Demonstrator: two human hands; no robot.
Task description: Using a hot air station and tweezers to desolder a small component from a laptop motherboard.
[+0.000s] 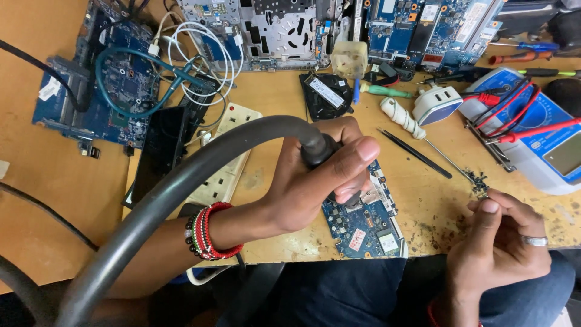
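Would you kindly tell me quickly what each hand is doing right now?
Left hand: closed on the hot-air wand, held over the blue circuit board.
Right hand: fingers curled together; whether it holds anything cannot be told.

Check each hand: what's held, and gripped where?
Left hand grips the hot-air wand at its handle where the grey hose joins, over the blue board. Right hand: pinched fingers, contents unclear.

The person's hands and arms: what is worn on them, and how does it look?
Both forearms are bare, with no sleeves and no gloves. The left hand has a thick stack of bead bracelets at the wrist, mostly red, with some black and a few pale beads. The right hand has a plain silver ring on one finger. A bit of red band shows at its wrist.
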